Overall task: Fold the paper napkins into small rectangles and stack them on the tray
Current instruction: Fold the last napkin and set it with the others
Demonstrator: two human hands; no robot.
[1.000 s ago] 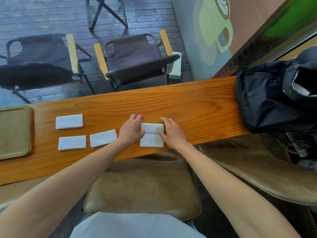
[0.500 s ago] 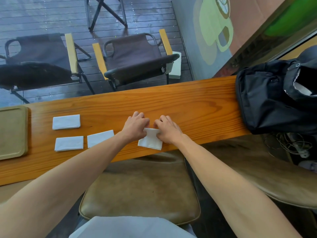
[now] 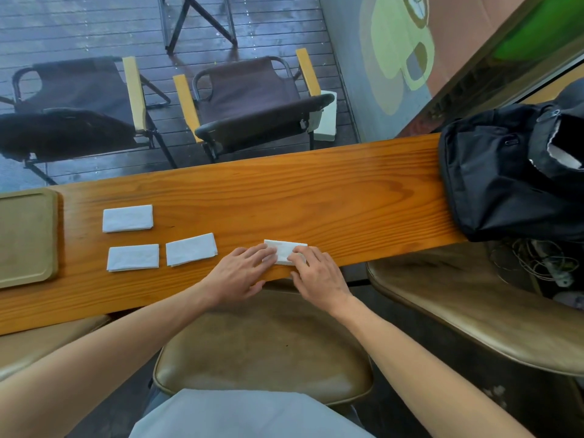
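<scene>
Hands point(image 3: 243, 273) point(image 3: 317, 273) flat on plain white napkin point(image 3: 284, 251)

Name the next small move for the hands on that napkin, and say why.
Probably run the fingers along the small white folded paper napkin to set its crease. Both the left hand and right hand lie flat on it, and the tan tray holds no napkins yet.

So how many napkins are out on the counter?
4. One sits nearest the tray, two lie side by side below it, one is under both hands. None visibly hidden.
</scene>
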